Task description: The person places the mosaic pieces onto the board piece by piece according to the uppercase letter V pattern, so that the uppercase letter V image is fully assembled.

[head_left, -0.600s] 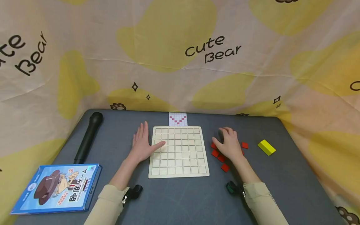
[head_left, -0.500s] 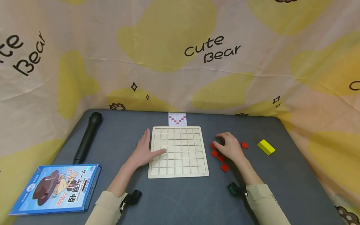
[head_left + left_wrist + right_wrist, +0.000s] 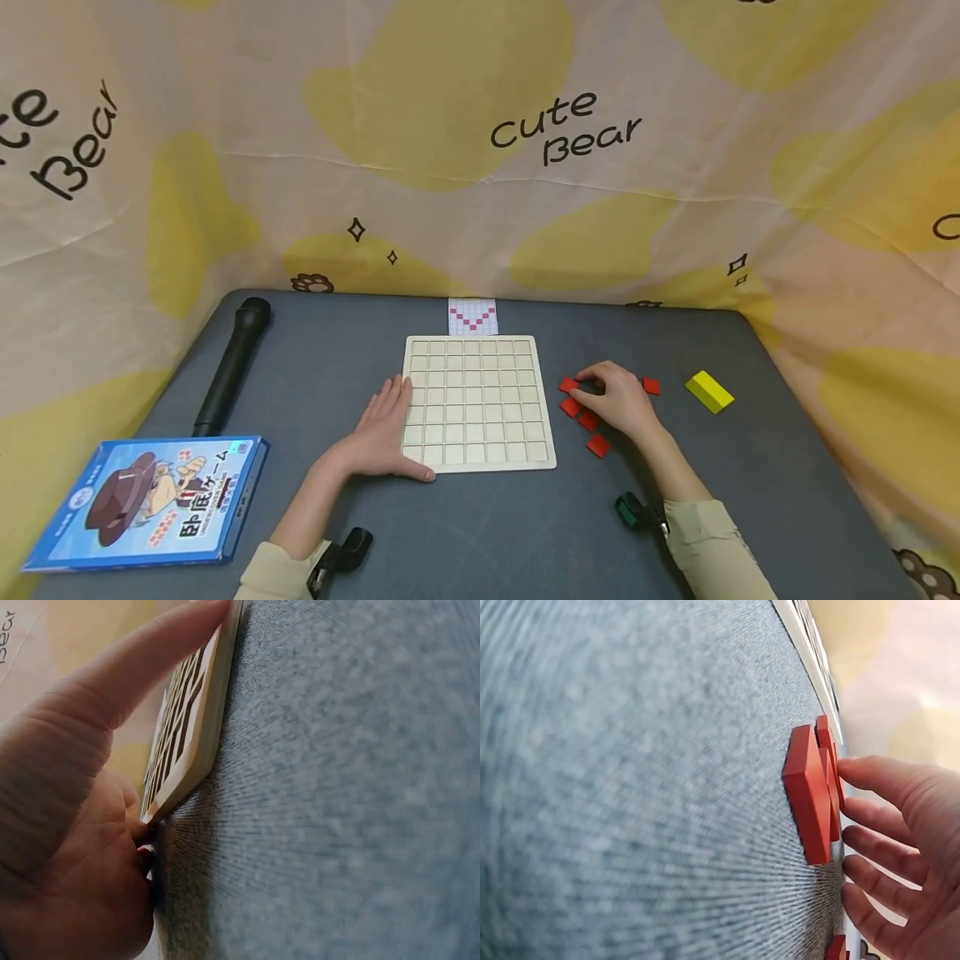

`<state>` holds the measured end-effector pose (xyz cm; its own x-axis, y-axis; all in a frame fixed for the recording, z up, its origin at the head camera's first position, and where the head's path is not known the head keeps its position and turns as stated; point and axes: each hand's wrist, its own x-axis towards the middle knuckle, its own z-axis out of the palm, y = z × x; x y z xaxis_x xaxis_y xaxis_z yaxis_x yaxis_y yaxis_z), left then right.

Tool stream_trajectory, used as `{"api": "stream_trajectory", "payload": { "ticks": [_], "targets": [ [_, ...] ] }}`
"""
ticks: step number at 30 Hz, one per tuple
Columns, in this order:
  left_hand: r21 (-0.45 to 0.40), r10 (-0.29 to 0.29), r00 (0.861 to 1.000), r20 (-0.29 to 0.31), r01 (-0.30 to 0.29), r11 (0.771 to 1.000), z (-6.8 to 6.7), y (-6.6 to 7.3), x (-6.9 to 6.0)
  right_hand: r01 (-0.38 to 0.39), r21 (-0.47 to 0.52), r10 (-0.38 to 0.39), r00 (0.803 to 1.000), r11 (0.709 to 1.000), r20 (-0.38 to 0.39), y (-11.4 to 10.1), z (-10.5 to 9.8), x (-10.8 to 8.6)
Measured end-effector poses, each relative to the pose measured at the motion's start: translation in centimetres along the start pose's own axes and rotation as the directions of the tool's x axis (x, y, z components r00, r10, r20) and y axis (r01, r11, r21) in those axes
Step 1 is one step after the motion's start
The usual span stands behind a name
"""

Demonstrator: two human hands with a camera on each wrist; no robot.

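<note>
right hand (image 3: 621, 402) beside askew red tiles (image 3: 588, 421)

table (image 3: 480, 533) nook with printed cloth (image 3: 435, 108)

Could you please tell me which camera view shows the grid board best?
The head view, since it shows nearly all of the grid board from above. The left wrist view has only part, steeply slanted; the right wrist view has just a narrow strip.

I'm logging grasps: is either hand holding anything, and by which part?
The left hand holds nothing, spread round the near left corner of the grid board. The right hand is at the red tiles; whether it pinches one cannot be told.
</note>
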<state>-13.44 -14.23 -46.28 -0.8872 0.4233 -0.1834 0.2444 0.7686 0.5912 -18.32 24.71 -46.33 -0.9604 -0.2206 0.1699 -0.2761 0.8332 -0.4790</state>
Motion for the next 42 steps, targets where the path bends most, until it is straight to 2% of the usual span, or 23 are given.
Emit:
{"api": "stream_trajectory", "payload": {
  "ticks": [12, 18, 28, 36, 42],
  "targets": [
    [0.024, 0.032, 0.999, -0.014, -0.032, 0.999, 0.2, -0.8, 0.4, 0.027, -0.006, -0.027, 1.0, 1.0, 0.004, 0.2, -0.1, 0.0],
    [0.008, 0.043, 0.999, -0.016, -0.043, 0.999, 0.3, -1.2, 0.4, 0.029, 0.001, -0.029, 1.0, 1.0, 0.009, 0.1, -0.1, 0.0],
    [-0.048, 0.073, 0.997, -0.028, -0.074, 0.996, 0.4, -1.4, 0.0, -0.002, 0.027, 0.003, 0.999, 1.0, -0.033, -0.2, 0.0, -0.5],
    [-0.042, 0.062, 0.997, -0.035, -0.063, 0.997, 0.6, -1.4, 0.0, 0.007, 0.127, -0.006, 1.0, 0.992, -0.013, -2.7, 0.7, -1.0],
    [-0.042, 0.056, 0.998, -0.037, -0.058, 0.997, 0.7, -1.3, 0.0, 0.073, 0.177, -0.081, 0.996, 0.981, 0.035, -5.7, 2.1, -1.1]
  ]
}}
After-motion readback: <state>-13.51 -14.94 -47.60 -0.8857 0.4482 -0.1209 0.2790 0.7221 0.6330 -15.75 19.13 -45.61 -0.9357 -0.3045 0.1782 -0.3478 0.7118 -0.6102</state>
